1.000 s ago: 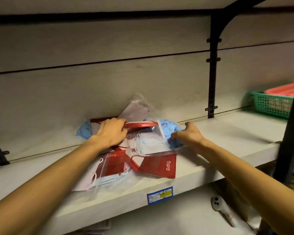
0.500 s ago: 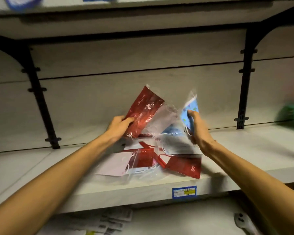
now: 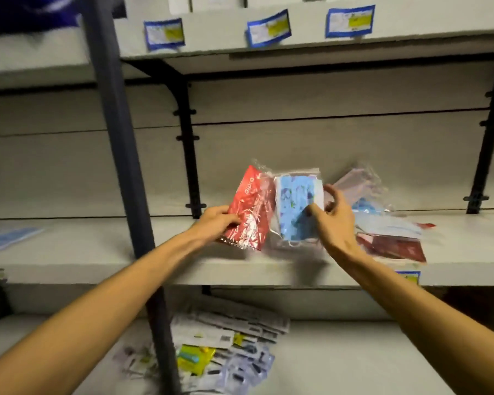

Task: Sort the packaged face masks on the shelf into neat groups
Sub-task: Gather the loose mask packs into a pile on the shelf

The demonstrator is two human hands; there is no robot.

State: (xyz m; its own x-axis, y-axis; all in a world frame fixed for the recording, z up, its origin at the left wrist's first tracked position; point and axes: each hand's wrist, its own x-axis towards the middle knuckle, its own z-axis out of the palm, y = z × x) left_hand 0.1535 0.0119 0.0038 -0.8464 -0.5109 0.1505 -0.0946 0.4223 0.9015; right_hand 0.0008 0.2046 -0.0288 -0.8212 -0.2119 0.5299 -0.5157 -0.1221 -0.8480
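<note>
Bare forearms enter from the lower left and lower right corners of the frame, both stretched forward and upward, converging at centre above the middle shelf.

Left hand: centre frame, fingers curled round the lower left edge of a red mask packet, which is held tilted, its top leaning right, clear of the shelf board.

Right hand: just right of centre, thumb and fingers pinching the lower right part of a blue patterned mask packet in clear wrap, held upright. The two packets overlap at their near edges; whether they touch cannot be told because of blur.

Remaining mask packets: a loose heap on the shelf at right of centre, behind and beside the right hand; pink, blue and dark red items in clear wrap, overlapping.

Single blue packet: lying flat at the far left of the same shelf, well apart from the heap.

Lower shelf, bottom centre: spread of carded small goods.

Dark upright post: left of centre.

Upper shelf edge, top of frame: three blue-bordered price labels.
</note>
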